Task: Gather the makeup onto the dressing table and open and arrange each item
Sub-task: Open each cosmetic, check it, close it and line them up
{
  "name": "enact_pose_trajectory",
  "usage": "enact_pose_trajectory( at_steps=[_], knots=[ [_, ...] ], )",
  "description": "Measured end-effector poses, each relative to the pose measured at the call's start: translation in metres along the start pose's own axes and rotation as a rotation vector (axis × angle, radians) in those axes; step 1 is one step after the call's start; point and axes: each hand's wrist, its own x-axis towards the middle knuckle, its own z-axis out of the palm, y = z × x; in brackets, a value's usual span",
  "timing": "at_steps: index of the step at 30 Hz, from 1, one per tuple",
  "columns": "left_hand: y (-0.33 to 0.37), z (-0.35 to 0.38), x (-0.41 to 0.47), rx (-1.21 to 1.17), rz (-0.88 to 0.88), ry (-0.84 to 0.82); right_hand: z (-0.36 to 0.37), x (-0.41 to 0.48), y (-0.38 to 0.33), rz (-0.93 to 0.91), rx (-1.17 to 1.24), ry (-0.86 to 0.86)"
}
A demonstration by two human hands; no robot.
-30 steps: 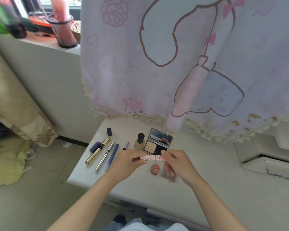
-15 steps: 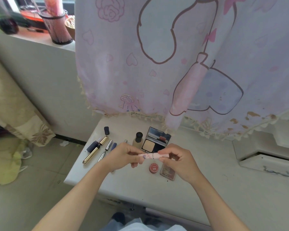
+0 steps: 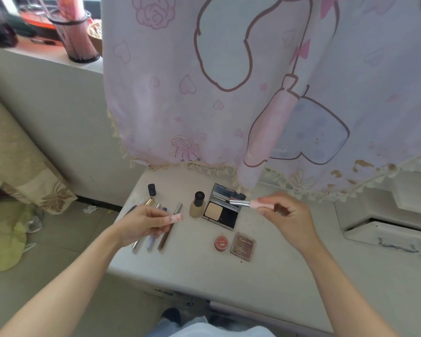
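Pinching a pink cap [image 3: 175,218], your left hand [image 3: 144,223] hovered over the pencils [image 3: 162,240] on the dressing table [image 3: 265,283], while your right hand [image 3: 286,215] gripped the uncapped lipstick [image 3: 249,203]. Nearest you lay a closed red pot [image 3: 221,243] and a brown palette [image 3: 243,246]. Behind them a compact [image 3: 219,211] stood open, a beige powder pan inside, just beside a capped foundation bottle [image 3: 197,205]. On the far sill, a mesh cup [image 3: 74,40] held something pink.

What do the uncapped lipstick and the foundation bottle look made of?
The lipstick: smooth pink barrel, likely plastic; bright silver collar, metal or metallised plastic. The foundation bottle: beige body, frosted glass or plastic, unclear which; matte black cap, probably plastic.
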Motion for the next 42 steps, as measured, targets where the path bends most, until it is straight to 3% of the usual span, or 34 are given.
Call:
enact_pose_trajectory(
  at_steps=[5,8,14,23,30,42],
  knots=[
    [-0.02,0.033,0.005,-0.172,0.054,0.139,0.036,-0.004,0.014,0.229,0.116,0.028],
    [-0.036,0.044,0.003,-0.136,0.006,0.241,0.055,-0.011,0.023,0.34,0.126,0.044],
    [-0.062,0.048,0.0,0.169,-0.042,0.477,0.105,-0.019,0.047,0.543,-0.059,0.076],
    [-0.08,0.027,-0.02,0.157,-0.023,0.749,0.181,-0.025,0.076,0.625,-0.304,-0.067],
    [-0.089,0.004,-0.03,0.157,-0.04,0.771,0.206,-0.02,0.09,0.672,-0.496,-0.238],
    [-0.088,-0.016,-0.015,0.163,0.017,0.663,0.22,-0.005,0.09,0.585,-0.526,-0.404]
  ],
)
